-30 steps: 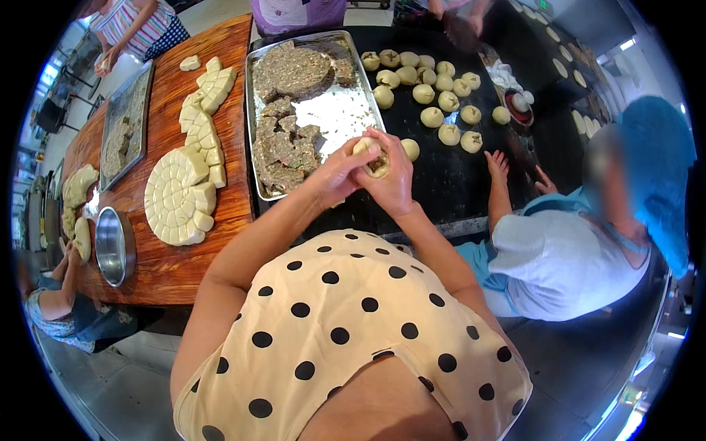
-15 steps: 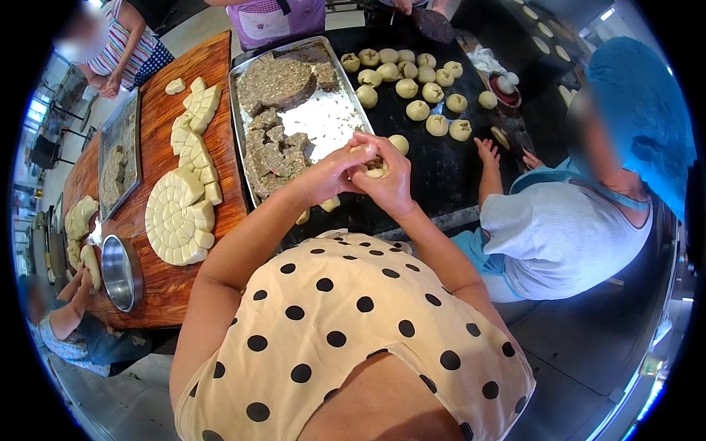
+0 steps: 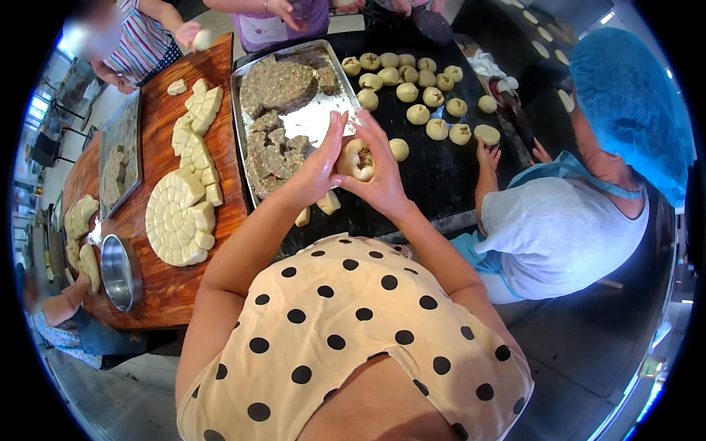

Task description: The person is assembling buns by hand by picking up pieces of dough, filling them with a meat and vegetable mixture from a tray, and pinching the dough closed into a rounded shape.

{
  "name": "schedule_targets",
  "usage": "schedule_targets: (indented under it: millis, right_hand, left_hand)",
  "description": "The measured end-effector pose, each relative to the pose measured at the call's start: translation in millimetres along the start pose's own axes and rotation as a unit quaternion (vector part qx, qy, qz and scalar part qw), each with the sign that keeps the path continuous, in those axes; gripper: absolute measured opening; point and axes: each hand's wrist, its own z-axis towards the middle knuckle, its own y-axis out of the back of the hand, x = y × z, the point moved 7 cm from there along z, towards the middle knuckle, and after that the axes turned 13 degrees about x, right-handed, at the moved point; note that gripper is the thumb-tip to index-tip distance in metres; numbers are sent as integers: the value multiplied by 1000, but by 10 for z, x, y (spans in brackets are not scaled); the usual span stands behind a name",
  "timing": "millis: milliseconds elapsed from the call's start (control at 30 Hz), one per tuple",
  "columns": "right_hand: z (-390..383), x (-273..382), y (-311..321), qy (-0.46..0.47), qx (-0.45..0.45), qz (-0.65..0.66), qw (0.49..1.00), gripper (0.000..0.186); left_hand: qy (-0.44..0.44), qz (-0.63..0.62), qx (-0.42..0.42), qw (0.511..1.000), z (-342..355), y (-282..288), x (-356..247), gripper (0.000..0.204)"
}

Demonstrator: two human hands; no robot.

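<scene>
Both hands have lifted the dough piece (image 3: 358, 159) higher above the black tabletop (image 3: 441, 173). Left hand (image 3: 316, 173) and right hand (image 3: 382, 180) pinch its rim around the filling, at 3 o'clock of the metal tray (image 3: 243, 110).

The person wears a cream, short-sleeved top scattered with round black dots of even size, loose over the shoulders and chest, with a curved neckline at the lower edge of the view. Both forearms are bare from above the elbow down. The left hand (image 3: 318, 170) and the right hand (image 3: 380, 178) carry no gloves, rings or watch that can be made out.
</scene>
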Motion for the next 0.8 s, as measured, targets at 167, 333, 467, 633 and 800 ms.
schedule_targets:
  millis: [167, 333, 467, 633, 800]
  right_hand:
    - [-53, -146, 9, -32, -18, 114, 993, 31]
    - [31, 40, -16, -6, -26, 17, 999, 25]
    - [106, 198, -66, 81, 109, -75, 988, 23]
    - [9, -71, -45, 14, -33, 76, 996, 18]
    - [86, 228, -128, 67, 33, -71, 995, 20]
  left_hand:
    - [18, -191, 9, 981, 14, -6, 31, 84]
    - [-46, -350, -74, 933, 105, 95, 555, 57]
    - [25, -392, -1, 919, 170, 233, 666, 47]
    - [-28, -380, 19, 924, 128, -6, 314, 56]
    - [-52, -352, -51, 933, 53, 190, 524, 47]
